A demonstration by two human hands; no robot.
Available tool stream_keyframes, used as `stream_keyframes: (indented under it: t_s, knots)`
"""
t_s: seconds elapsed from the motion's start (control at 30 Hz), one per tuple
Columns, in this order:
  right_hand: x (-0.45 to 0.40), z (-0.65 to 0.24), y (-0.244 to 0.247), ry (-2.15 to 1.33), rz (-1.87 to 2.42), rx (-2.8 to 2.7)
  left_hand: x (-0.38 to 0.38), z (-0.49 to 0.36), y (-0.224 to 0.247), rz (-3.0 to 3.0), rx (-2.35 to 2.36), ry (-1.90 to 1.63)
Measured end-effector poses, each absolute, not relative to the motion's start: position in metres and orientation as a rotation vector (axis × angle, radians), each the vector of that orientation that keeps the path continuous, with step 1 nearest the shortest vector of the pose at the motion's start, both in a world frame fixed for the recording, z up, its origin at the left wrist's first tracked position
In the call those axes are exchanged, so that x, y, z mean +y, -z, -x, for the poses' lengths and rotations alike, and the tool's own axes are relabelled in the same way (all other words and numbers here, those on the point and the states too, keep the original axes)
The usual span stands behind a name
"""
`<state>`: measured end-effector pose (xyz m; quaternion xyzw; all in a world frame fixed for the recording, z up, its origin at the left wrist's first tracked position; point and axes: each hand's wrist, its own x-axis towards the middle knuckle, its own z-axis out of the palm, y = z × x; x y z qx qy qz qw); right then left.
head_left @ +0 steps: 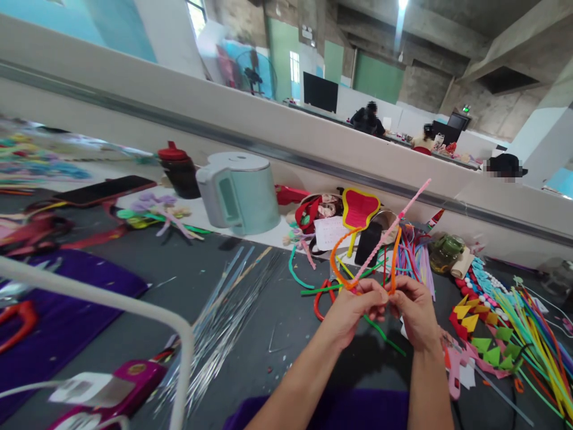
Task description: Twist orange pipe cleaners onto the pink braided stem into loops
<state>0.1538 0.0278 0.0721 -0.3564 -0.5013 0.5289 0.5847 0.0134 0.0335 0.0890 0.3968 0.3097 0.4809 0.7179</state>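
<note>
Over the dark tabletop, my left hand [358, 304] is closed in a pinch at the lower end of a pink twisted pipe cleaner [379, 245], which slants up to the right. An orange pipe cleaner [333, 258] curves out from the same fingers. My right hand [414, 307], close beside the left, pinches an upright orange length [395, 260]; whether both orange parts are one piece is hidden by the fingers. Beneath the hands lie green pipe cleaners [387, 339] and red-handled scissors [319, 304], partly covered.
Thin metal wires [233, 322] lie left of my hands. A kettle [253, 200] and a dark bottle [179, 173] stand behind. Coloured pipe cleaners [537, 340] spread at right. A white tube [134, 304] crosses the left foreground. Beyond the partition sit other people [369, 121].
</note>
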Motion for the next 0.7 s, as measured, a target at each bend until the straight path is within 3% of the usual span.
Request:
stream_keyframes:
  t_s: [0.33,0.7]
  knots:
    - [0.023,-0.130,-0.088,-1.218,0.816,-0.911,0.027,-0.020,-0.096,-1.096,0.745,-1.164]
    - [0.026,-0.136,-0.081,-1.304,0.766,-0.862,0.029,-0.003,-0.101,-0.699,0.621,-1.081]
